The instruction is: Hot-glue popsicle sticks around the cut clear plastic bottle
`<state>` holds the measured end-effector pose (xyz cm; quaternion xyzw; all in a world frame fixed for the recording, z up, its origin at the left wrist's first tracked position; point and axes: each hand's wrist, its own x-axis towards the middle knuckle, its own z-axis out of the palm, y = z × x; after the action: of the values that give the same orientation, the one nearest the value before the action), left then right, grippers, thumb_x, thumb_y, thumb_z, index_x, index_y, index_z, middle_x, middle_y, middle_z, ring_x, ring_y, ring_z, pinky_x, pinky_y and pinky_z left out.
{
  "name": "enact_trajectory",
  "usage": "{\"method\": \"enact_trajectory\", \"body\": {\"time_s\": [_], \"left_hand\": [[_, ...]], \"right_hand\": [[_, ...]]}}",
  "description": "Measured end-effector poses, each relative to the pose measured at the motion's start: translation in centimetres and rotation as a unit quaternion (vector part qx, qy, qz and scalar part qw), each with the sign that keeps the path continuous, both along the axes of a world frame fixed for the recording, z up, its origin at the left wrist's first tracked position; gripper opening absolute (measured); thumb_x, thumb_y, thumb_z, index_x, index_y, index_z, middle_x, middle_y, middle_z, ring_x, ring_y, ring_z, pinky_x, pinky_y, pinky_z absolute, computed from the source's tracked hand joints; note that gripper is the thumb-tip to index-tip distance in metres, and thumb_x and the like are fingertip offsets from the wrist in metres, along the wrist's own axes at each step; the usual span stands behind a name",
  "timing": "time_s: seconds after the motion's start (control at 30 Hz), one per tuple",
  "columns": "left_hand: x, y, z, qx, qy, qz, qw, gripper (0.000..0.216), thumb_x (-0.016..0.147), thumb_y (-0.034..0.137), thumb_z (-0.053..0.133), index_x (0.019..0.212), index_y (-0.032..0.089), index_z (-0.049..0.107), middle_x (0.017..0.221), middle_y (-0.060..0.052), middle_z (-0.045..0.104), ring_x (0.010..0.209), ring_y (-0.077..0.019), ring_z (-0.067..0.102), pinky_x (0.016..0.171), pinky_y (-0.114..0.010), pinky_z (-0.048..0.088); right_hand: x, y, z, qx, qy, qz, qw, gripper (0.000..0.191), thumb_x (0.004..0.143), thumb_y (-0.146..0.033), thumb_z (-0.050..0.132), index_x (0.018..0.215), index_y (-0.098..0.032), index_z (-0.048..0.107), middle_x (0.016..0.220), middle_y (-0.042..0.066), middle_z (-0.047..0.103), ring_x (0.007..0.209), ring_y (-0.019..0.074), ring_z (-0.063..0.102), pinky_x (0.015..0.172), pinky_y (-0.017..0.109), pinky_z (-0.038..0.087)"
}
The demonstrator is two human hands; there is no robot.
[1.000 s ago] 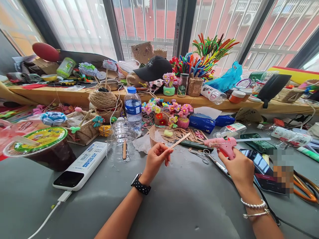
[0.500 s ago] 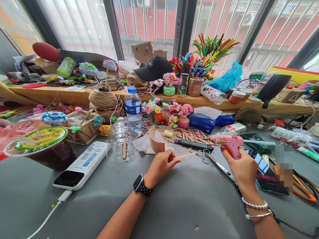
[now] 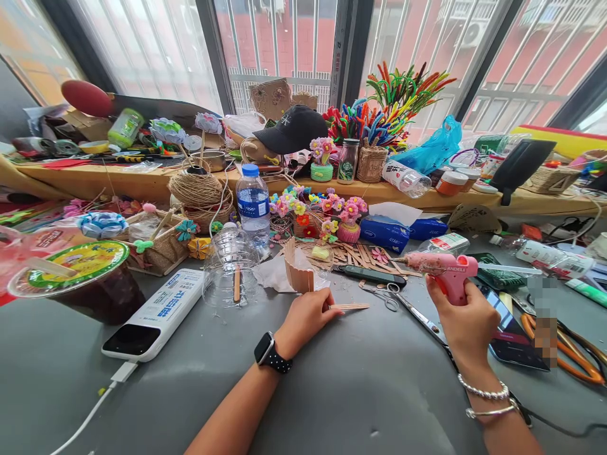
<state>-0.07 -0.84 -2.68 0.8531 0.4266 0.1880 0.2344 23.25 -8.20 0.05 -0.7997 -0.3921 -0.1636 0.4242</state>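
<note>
My left hand [image 3: 309,318] pinches a thin wooden craft stick [image 3: 353,307] just above the grey table, its free end pointing right. In my right hand [image 3: 467,325] is a pink hot glue gun [image 3: 450,273], gripped by its handle with the nozzle facing left. A clear glue stick [image 3: 509,268] juts out of the gun's back. Behind my left hand stands a curved wall of joined craft sticks [image 3: 298,275], on or near crumpled white paper [image 3: 270,276]. Scissors [image 3: 420,317] lie between my hands.
Loose craft sticks [image 3: 355,256] lie behind a dark-handled tool [image 3: 372,274]. To the left are a cut clear bottle [image 3: 227,268], a white power bank [image 3: 159,316] and a drink cup [image 3: 90,284]. A phone [image 3: 515,344] and orange-handled pliers [image 3: 581,366] lie right.
My right hand has moved slightly to the right with the glue gun, away from the craft stick. The craft stick in my left hand has tipped, its free end now lower.
</note>
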Motion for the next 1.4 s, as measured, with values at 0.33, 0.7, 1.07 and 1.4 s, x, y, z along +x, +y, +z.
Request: {"method": "enact_trajectory", "body": {"time_s": [0.33,0.7,1.07,1.4], "left_hand": [[0.0,-0.1,0.3,-0.027,0.002,0.012,1.0,0.018,0.075,0.035,0.049,0.077,0.019,0.054,0.075,0.0,0.061,0.066,-0.0132,0.053,0.054,-0.021,0.033],[0.1,-0.1,0.7,-0.011,-0.004,0.004,1.0,0.019,0.078,0.031,0.045,0.082,0.018,0.058,0.08,-0.003,0.063,0.071,-0.0142,0.055,0.061,-0.022,0.038],[0.1,-0.2,0.5,0.001,0.003,-0.002,1.0,0.021,0.075,0.038,0.05,0.076,0.018,0.057,0.074,-0.001,0.062,0.065,-0.0129,0.053,0.054,-0.021,0.033],[-0.3,-0.2,2.1,-0.079,-0.129,0.005,0.988,0.031,0.072,0.044,0.051,0.085,0.017,0.058,0.063,0.002,0.054,0.054,-0.0088,0.043,0.052,-0.02,0.031]], "right_hand": [[-0.8,0.2,-0.4,0.032,-0.089,0.049,0.994,0.035,0.063,-0.048,0.055,0.053,-0.019,0.038,0.046,-0.004,0.04,0.042,0.0083,0.035,0.046,0.023,0.028],[-1.7,0.2,-0.5,0.023,-0.094,0.097,0.991,0.033,0.064,-0.046,0.056,0.056,-0.018,0.039,0.046,-0.004,0.041,0.041,0.0072,0.035,0.046,0.022,0.028],[-2.4,0.1,-0.3,0.028,-0.128,0.119,0.984,0.035,0.065,-0.044,0.056,0.054,-0.019,0.033,0.046,-0.006,0.033,0.042,0.0063,0.029,0.044,0.021,0.025],[-2.5,0.0,-0.3,0.026,-0.107,0.121,0.986,0.034,0.065,-0.045,0.055,0.054,-0.019,0.036,0.045,-0.005,0.039,0.041,0.0071,0.033,0.045,0.022,0.027]]}}
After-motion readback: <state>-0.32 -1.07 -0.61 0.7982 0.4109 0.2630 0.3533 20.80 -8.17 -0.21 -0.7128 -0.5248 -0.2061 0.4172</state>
